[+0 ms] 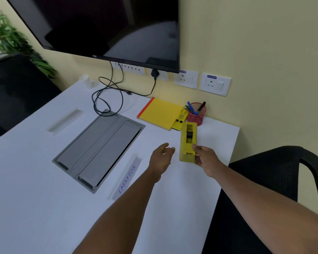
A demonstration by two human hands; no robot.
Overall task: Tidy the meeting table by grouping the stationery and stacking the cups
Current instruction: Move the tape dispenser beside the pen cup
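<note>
My right hand (203, 157) grips the near end of a yellow tape dispenser (188, 139), which points away from me just above the white table (35, 208). My left hand (161, 157) hovers a little to the left of it, fingers apart and empty. Beyond the dispenser lie a yellow notepad (160, 112) with a red spine, a small yellow stapler (180, 120) against its right edge, and a red mesh pen holder (196, 114) with several pens. White paper cups (86, 80) stand at the far left corner of the table.
A grey cable hatch (99, 149) is set into the table's middle, with black cables (106, 96) looping behind it. Name strips (126, 177) lie flat on the table. A black monitor (106, 28) hangs on the wall. A black chair (275, 180) stands at the right.
</note>
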